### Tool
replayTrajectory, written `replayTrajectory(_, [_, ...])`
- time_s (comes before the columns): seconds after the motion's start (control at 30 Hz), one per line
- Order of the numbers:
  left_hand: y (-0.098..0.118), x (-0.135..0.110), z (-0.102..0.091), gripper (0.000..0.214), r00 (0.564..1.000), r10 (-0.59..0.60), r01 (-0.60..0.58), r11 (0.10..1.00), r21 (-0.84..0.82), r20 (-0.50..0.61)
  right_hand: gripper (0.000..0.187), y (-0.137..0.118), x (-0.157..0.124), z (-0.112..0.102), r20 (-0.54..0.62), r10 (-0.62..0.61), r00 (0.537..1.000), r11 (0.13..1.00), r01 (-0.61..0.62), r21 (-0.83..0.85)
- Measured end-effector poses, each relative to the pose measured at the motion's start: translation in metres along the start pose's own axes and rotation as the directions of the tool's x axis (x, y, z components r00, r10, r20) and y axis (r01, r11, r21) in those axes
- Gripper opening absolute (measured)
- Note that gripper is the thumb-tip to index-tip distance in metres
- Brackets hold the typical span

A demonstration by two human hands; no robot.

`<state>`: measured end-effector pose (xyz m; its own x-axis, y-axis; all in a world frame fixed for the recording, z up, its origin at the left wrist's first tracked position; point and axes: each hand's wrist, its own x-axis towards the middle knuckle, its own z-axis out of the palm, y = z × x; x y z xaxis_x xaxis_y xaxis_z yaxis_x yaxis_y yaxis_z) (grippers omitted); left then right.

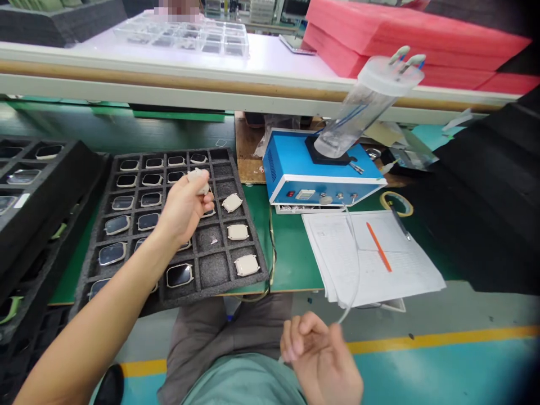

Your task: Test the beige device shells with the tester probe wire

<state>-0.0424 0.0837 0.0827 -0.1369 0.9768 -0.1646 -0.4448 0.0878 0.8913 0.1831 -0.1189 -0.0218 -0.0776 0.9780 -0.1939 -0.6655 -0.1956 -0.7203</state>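
Note:
Pinched in my left hand (185,205) is a small beige watch case (198,179), partly covered by the fingers. This hand is above a dark foam tray (215,270), whose compartments hold several watches with dark screens (180,275). Beige watch cases (238,232) lie back up in the tray's right column. My right hand (323,360) is low in front of my body, palm up with curled fingers. A thin white tube (358,270) runs from the blue machine (312,174) to this hand's thumb side. What the fingers hold, if anything, is hidden.
Papers (337,253) with an orange pen (378,246) lie right of the tray, near a tape roll (396,203). A clear cylinder (350,118) rises from the machine. Stacked foam trays (50,185) stand left. A shelf (270,84) crosses behind, bearing red foam blocks (379,34).

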Motion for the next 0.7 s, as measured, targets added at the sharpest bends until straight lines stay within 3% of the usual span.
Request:
replayTrajectory(0.07, [0.005,-0.007,-0.002,0.022,1.000,0.004,-0.004,1.000,0.000,-0.023,0.042,0.002,0.000,0.004,0.070,-0.101,0.992,0.964,0.115,-0.241])
replayTrajectory(0.13, [0.001,-0.019,-0.007,0.021,0.999,0.007,-0.006,1.000,0.021,-0.037,0.050,0.000,0.012,0.010,0.171,-0.145,0.975,0.895,0.203,-0.396])
replayTrajectory(0.2, [-0.013,-0.035,-0.012,0.017,0.999,0.037,-0.033,0.996,0.085,-0.039,0.059,-0.005,0.035,0.019,0.290,-0.164,0.943,0.855,0.282,-0.435])
replayTrajectory(0.27, [-0.034,-0.051,-0.018,0.029,0.995,0.088,-0.078,0.983,0.167,-0.054,0.050,-0.013,0.064,0.030,0.359,-0.201,0.911,0.829,0.353,-0.433])
replayTrajectory(0.33, [-0.056,-0.063,-0.022,0.041,0.986,0.143,-0.121,0.969,0.215,-0.087,0.024,-0.020,0.094,0.042,0.326,-0.279,0.903,0.785,0.410,-0.464])
replayTrajectory(0.4, [-0.074,-0.068,-0.024,0.042,0.975,0.188,-0.157,0.962,0.224,-0.123,0.011,-0.022,0.122,0.053,0.273,-0.398,0.876,0.727,0.482,-0.489])
replayTrajectory(0.53, [-0.089,-0.071,-0.026,0.041,0.962,0.225,-0.182,0.951,0.251,-0.154,0.010,-0.009,0.154,0.063,0.252,-0.575,0.779,0.613,0.613,-0.499])
replayTrajectory(0.7, [-0.090,-0.072,-0.026,0.034,0.973,0.210,-0.167,0.924,0.345,-0.090,0.008,0.006,0.157,0.061,0.291,-0.556,0.779,0.621,0.622,-0.477])
